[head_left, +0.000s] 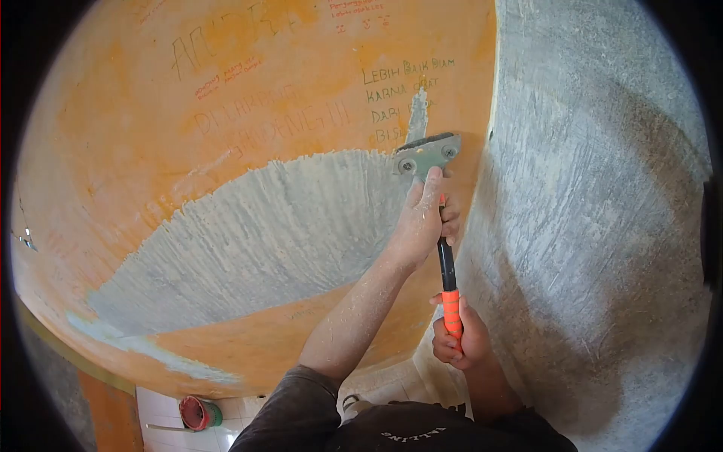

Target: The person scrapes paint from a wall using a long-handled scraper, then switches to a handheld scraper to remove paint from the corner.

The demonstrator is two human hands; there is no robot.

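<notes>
A long-handled wall scraper (pixel 448 267) with a grey-green head, a black shaft and an orange grip is held in both hands. My left hand (pixel 422 226) is closed round its upper part, thumb up near the head. Lower down, my right hand (pixel 465 337) wraps the orange grip. The scraper head (pixel 428 156), fixed with two screws, lies against the orange wall (pixel 151 98), its blade edge upward. A narrow scraped streak (pixel 418 117) runs above it. To the left spreads a wide bare grey patch (pixel 279 218) with a ragged upper edge.
Handwriting (pixel 407 98) covers parts of the orange paint. At right, a grey bare wall (pixel 580 211) meets the orange one at a corner. A red and green bucket (pixel 202 413) stands on the white tiled floor (pixel 169 437) at lower left.
</notes>
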